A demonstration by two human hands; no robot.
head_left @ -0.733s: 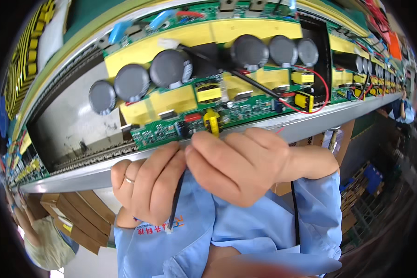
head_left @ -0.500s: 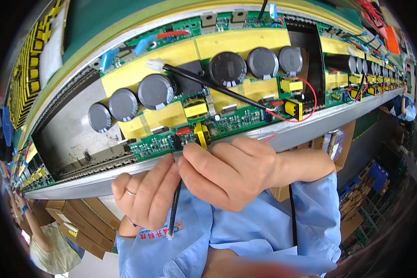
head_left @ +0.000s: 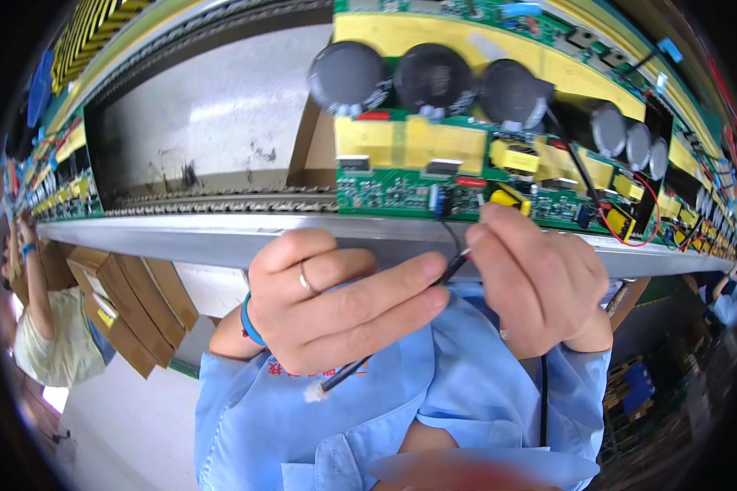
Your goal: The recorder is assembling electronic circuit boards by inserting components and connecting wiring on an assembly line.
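My left hand (head_left: 336, 303), with a ring and a blue wristband, pinches a black cable (head_left: 348, 372) in front of the rail. One end of the cable hangs below the hand with a whitish connector (head_left: 315, 391). My right hand (head_left: 540, 278) is closed beside the other end, its fingertips pinching thin wires (head_left: 467, 252), partly hidden. A thin black lead runs from the cable to a small blue-and-black connector on the green circuit board (head_left: 377, 195). Right fingertips are just below a yellow transformer (head_left: 512, 196). Round black capacitors (head_left: 348, 78) stand on the board.
The board sits on a chain conveyor between metal rails (head_left: 180, 245). Further boards stand to the right, one with a red wire loop (head_left: 655, 217). Bare metal plate (head_left: 221, 106) lies left of the board. Cardboard boxes (head_left: 127, 303) and another person (head_left: 57, 335) are at left.
The board has moved to the right and my hands have moved right with it. My hands are further apart, and the cable now lies more slanted between them.
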